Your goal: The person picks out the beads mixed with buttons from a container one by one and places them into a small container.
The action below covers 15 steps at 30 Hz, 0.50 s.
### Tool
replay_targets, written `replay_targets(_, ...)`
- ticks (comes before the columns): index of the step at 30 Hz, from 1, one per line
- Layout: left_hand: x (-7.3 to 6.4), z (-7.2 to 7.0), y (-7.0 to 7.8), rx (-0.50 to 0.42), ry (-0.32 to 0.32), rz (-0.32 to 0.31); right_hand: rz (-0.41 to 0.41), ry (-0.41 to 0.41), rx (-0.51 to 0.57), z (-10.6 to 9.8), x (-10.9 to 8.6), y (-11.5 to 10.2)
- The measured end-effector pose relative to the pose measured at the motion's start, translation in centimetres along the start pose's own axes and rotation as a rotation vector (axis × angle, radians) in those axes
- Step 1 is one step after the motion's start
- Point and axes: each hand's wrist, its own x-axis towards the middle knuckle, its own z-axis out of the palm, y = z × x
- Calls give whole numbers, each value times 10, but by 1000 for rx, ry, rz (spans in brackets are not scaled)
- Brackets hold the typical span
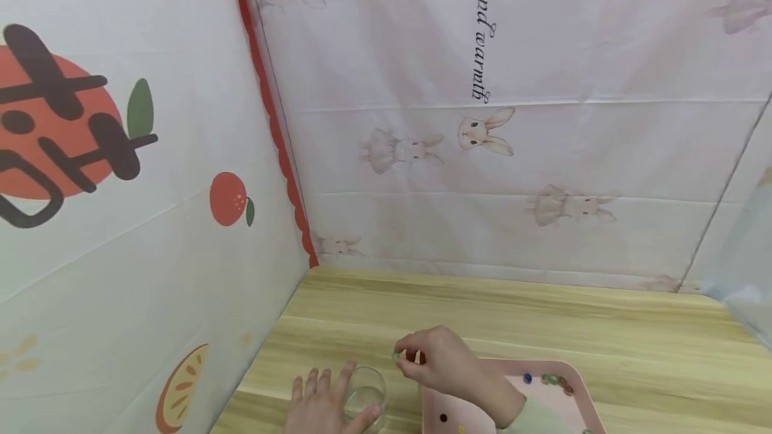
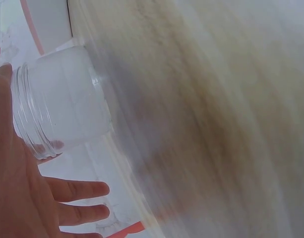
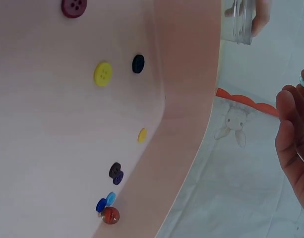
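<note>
My left hand (image 1: 319,404) holds a clear jar (image 1: 365,386) by its mouth, thumb on one side and index finger on the other. In the left wrist view the jar (image 2: 67,94) shows its threaded rim against the palm, and the other fingers (image 2: 82,191) stretch out beside it. Up and to the right of the jar, my right hand (image 1: 443,364) pinches a small greenish glass marble (image 1: 395,355) between thumb and fingertips. The marble (image 3: 303,81) is partly hidden by the fingers in the right wrist view.
A pink tray (image 1: 512,362) lies under the right forearm. Inside are a yellow button (image 3: 103,74), a dark button (image 3: 138,63), a maroon button (image 3: 74,7), a reddish marble (image 3: 110,215) and several other small pieces. Printed cloth walls (image 1: 422,186) border the wooden table (image 1: 362,293).
</note>
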Motion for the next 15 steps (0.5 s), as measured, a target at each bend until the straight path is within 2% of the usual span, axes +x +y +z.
replay_targets(5,1,1,0,-8,-15,-5,-13,-9,-16,4,3,-1)
replay_targets(10,0,2,0,-2,10,-3,10,-44,-14,9,6,-2)
replay_targets(15,0,2,-1,7,7,3,35,-93,1,16,10,-4)
